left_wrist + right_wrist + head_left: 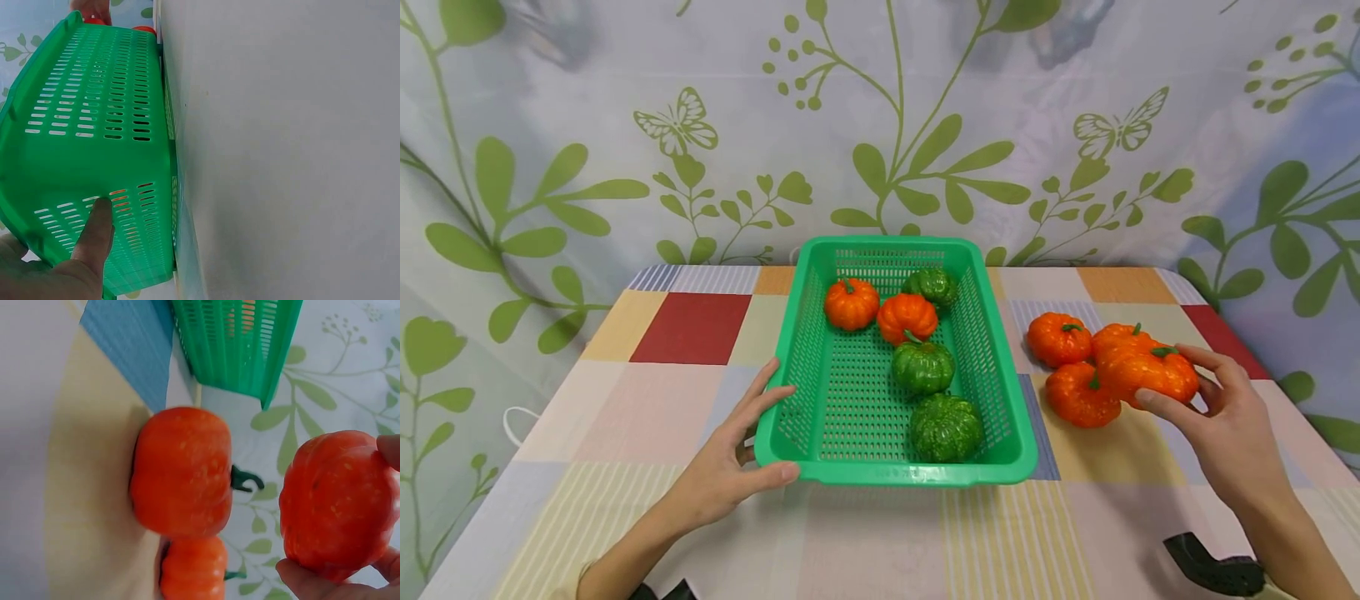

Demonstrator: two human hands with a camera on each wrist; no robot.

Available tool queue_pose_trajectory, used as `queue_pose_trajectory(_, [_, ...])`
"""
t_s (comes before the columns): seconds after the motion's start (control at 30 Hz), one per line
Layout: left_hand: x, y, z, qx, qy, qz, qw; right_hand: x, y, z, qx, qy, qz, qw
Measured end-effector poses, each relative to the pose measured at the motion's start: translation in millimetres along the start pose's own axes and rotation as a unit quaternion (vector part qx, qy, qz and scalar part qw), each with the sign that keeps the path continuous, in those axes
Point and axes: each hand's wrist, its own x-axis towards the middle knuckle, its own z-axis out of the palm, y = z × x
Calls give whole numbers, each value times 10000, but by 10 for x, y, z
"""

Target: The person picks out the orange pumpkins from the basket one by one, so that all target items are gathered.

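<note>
My right hand [1232, 425] grips an orange mini pumpkin [1150, 375] between thumb and fingers. In the right wrist view that pumpkin [337, 506] is raised off the cloth, apart from the one with a curled green stem [181, 472]. Three more orange pumpkins [1082, 394] sit clustered beside and behind it on the table. Over at the near left corner of a green plastic basket [895, 475], my left hand [730, 467] rests with spread, fairly straight fingers at the rim. One fingertip touches the perforated outer wall [87, 156] in the left wrist view.
Inside the basket lie two orange pumpkins [852, 304] and three green ones [946, 427], mostly toward its right side. A patchwork tablecloth [692, 329] covers the table. Behind stands a leaf-patterned curtain [737, 83].
</note>
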Motion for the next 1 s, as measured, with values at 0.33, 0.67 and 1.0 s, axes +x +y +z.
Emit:
queue_pose_trajectory(0.33, [-15, 2, 5, 24, -14, 2, 10000, -3, 147, -93, -520, 384, 360, 9973])
queue_pose_trajectory(0.67, [4, -3, -5, 39, -11, 87, 10000, 18, 286, -142, -874, 372, 944, 9910])
queue_pose_trajectory(1.0, [5, -2, -2, 21, -2, 94, 10000, 36, 514, -187, -1014, 202, 411, 9938])
